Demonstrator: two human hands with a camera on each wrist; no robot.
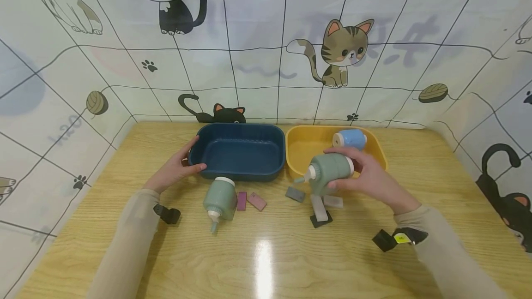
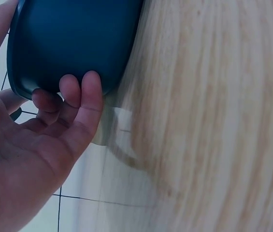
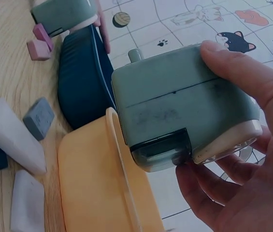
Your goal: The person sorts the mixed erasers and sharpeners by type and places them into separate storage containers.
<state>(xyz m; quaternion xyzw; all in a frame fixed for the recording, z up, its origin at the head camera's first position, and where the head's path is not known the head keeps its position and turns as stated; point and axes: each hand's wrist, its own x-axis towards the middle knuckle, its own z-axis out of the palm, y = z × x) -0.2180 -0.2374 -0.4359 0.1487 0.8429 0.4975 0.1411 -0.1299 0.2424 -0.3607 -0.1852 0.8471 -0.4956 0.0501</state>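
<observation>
Clearly, the right hand (image 1: 370, 178) grips a sharpener (image 1: 333, 170) in half-curled fingers, a yellow tray (image 1: 300, 149) beneath them; the left hand (image 1: 173, 171), loosely curled, holds a blue tray (image 1: 238, 153).

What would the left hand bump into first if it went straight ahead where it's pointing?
The dark blue tray. Its end is right in front of the left hand, and the fingers seem to touch it, though the exact contact is hard to judge.
</observation>
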